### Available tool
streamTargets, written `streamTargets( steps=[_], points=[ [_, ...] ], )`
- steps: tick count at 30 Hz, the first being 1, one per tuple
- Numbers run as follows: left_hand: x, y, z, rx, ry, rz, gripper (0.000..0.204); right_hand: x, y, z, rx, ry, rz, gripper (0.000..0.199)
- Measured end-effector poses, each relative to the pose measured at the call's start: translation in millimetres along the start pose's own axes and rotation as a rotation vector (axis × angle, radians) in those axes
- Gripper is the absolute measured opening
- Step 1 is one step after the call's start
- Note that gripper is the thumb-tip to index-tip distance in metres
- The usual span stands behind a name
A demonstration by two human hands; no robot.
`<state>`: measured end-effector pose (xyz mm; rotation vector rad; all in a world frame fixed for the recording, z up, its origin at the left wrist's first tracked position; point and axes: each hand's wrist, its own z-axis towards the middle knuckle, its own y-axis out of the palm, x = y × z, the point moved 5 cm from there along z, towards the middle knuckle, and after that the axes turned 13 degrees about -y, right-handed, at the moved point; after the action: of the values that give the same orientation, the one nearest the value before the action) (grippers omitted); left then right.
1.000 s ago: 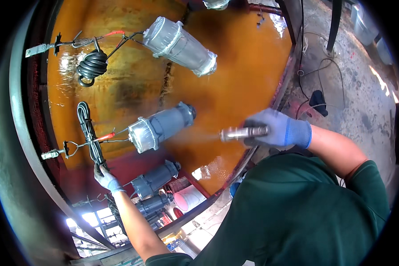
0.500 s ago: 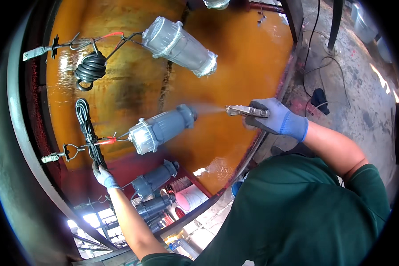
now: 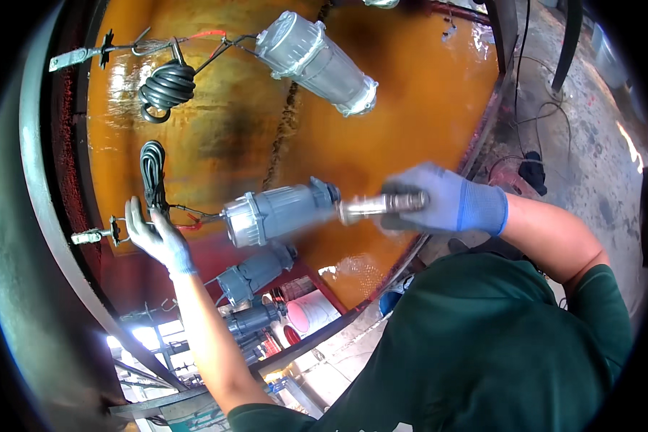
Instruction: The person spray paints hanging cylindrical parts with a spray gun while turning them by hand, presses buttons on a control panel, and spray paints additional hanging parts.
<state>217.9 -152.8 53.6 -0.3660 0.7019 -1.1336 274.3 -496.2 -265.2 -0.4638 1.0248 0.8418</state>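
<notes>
My right hand [image 3: 439, 198], in a grey-blue work glove, is wrapped round a metal spray gun [image 3: 374, 207]. The gun points left at the end of a hanging cylindrical motor housing [image 3: 284, 212], and a faint mist shows between them. Dark grey coats much of this housing; its left end is still shiny silver. My gloved left hand [image 3: 158, 241] is open with fingers stretched up beside the housing's black cable bundle [image 3: 153, 173] and red-marked lead. Whether it touches the cable I cannot tell. A hook with a pale metal clip [image 3: 88, 236] is left of that hand.
A silver motor housing [image 3: 317, 63] hangs farther off with its coiled black cable [image 3: 167, 90]. Nearer hang several dark grey housings [image 3: 255, 273]. An orange-brown wet-looking panel [image 3: 403, 93] lies behind. A pink-and-white bucket [image 3: 311, 313] stands low, and a hose [image 3: 536, 119] crosses the right floor.
My left hand has let go of the cable bundle and spread its fingers upward. My right hand has brought the spray gun lower and closer to the housing, which has turned slightly.
</notes>
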Motion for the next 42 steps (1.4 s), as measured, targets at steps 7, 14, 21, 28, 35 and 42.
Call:
streamTargets(
  steps=[7,14,21,28,35,42],
  points=[
    [-31.5,76.3,71.0,-0.438,-0.434,-0.483,0.062,2.5,25.3,0.6,-0.154,-0.048,-0.034,0.023],
    [-37.4,76.6,73.0,-0.408,-0.327,-0.316,0.057,29.1,16.0,-17.3,0.011,0.110,0.087,0.024],
    [3.6,59.2,56.5,-0.416,-0.159,-0.390,0.050,53.6,6.9,-39.0,0.235,0.172,0.170,0.022],
    [12.5,39.7,43.1,-0.387,-0.228,-0.407,0.052,72.8,10.8,-53.6,0.225,0.226,0.118,0.017],
    [19.3,17.3,23.7,-0.297,-0.305,-0.395,0.052,79.4,10.3,-51.6,0.033,0.152,0.064,0.022],
    [25.6,-1.3,1.6,-0.244,-0.328,-0.474,0.042,71.4,1.4,-38.9,-0.056,0.200,-0.026,0.025]
  ],
)
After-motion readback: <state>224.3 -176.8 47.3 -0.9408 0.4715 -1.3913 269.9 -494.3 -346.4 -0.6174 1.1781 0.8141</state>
